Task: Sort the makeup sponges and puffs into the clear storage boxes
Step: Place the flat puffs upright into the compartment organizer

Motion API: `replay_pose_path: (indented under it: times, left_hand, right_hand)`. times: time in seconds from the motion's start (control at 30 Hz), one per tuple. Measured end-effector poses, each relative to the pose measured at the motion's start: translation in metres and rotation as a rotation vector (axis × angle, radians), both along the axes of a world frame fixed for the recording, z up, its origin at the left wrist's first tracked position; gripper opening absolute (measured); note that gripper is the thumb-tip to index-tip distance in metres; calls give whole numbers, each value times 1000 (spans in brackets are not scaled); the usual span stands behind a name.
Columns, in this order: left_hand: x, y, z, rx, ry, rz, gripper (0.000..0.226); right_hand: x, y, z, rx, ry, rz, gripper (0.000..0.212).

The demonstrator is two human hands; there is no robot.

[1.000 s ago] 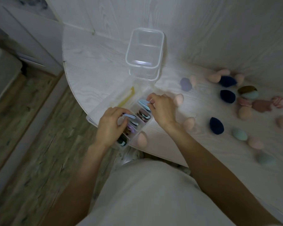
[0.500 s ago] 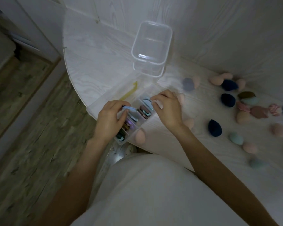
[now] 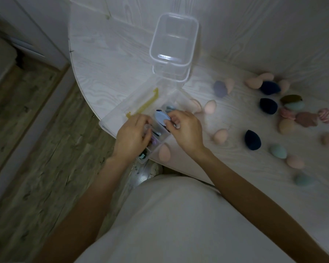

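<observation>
- The right hand (image 3: 186, 130) has its fingers curled and pinches a round pale-blue puff (image 3: 161, 117) by its edge; the puff stands tilted over the far end of the divided clear box (image 3: 156, 143), just ahead of the left hand's fingertips
- The left hand (image 3: 132, 135) lies over the middle of the same box with its fingers bent down into the compartments; the fingertips are blurred and partly hidden, so I cannot tell whether they grip anything or only touch the puffs there
- The divided clear box sits at the desk (image 3: 106, 54) edge under both hands; flat puffs in dark, blue and purple tones stand packed in the compartments between the hands and near the left wrist
- The box's open lid (image 3: 133, 103) lies flat beyond the left hand, with a yellow strip (image 3: 146, 104) showing through it
- A tall clear storage box (image 3: 174, 46) stands well beyond both hands, open at the top
- A pink egg-shaped sponge (image 3: 164, 151) lies just beside the right wrist, touching the near side of the divided box; two more pink sponges (image 3: 210, 107) lie just beyond the right hand and another pink sponge (image 3: 220, 135) to its right
- A dark blue sponge (image 3: 252, 139) lies farther right of the right hand; beyond it more loose sponges (image 3: 291, 106) in pink, navy, teal and brown are scattered well apart from both hands
</observation>
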State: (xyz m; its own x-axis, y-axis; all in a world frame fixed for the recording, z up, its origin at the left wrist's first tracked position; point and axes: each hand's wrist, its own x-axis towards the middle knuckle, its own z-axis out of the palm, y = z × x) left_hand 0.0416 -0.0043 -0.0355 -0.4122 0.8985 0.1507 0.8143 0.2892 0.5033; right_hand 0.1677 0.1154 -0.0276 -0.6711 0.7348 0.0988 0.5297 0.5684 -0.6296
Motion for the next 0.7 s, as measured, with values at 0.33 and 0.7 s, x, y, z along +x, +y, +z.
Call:
replay_pose_path:
  times: [0.33,0.7]
  left_hand:
    - [-1,-8,-13,-200,227,-170,37]
    - [0,-8,-16,-213,127,-112,35]
  right_hand:
    - [-8,-15,-10,348,-164,151,16]
    - [-19,-14,-25,338,-295,228,8]
